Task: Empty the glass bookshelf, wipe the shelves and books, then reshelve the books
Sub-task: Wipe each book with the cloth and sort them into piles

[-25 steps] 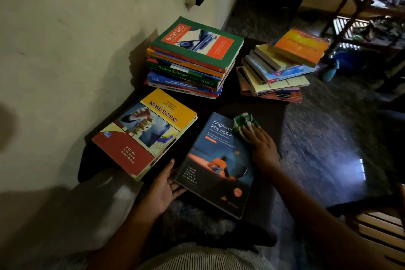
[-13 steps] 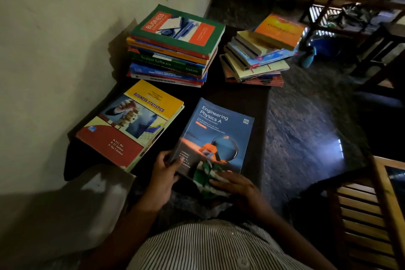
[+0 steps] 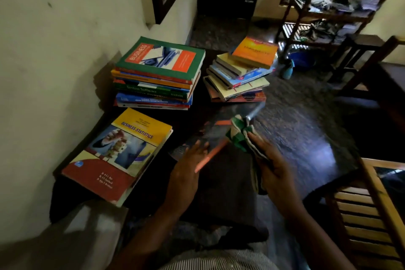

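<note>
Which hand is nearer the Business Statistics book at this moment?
Left. The left hand is just right of the Business Statistics book, at the blurred book beside it; the right hand is farther right, holding the cloth.

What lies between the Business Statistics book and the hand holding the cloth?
Head view: the left hand and a motion-blurred dark book it touches, between the Business Statistics book and the right hand holding the cloth.

Business Statistics book (image 3: 116, 155): glossy paper cover. Cloth (image 3: 238, 131) is soft fabric. Bench (image 3: 223, 193) looks smooth dark wood, floor (image 3: 306, 138) polished stone w/ sheen.
</note>
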{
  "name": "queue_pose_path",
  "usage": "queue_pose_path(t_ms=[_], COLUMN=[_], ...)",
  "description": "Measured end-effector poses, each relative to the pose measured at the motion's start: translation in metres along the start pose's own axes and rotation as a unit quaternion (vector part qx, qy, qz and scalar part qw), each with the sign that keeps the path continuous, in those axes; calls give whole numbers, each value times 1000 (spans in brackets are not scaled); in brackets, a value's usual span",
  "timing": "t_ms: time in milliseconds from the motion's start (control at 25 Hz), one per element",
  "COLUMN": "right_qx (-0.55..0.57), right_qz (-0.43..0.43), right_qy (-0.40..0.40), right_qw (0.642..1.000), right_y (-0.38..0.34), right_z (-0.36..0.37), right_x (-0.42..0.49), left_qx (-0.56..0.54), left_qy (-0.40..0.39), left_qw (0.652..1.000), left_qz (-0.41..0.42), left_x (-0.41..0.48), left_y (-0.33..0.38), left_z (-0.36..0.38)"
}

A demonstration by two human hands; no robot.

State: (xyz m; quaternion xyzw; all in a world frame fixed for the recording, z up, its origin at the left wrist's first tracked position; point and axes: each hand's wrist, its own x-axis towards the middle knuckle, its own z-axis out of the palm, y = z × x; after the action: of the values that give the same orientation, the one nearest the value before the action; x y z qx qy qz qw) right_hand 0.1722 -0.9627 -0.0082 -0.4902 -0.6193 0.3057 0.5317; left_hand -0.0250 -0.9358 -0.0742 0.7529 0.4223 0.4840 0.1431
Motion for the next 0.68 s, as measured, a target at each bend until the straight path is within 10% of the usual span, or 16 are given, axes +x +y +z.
queue_pose_path(t_ms=[160, 680], right_qx=[-20, -353], right_qz=[62, 151], right_qy=[-20, -132], right_qw=[998, 914], right_y=[41, 105], right_z=[1, 42], right_x=[-31, 97], left_qx=[193, 266], left_qy=[-195, -238], left_qw=[950, 921], left_qz=[149, -157], left_x=[-49, -80], left_y=[-38, -78], left_z=[24, -26])
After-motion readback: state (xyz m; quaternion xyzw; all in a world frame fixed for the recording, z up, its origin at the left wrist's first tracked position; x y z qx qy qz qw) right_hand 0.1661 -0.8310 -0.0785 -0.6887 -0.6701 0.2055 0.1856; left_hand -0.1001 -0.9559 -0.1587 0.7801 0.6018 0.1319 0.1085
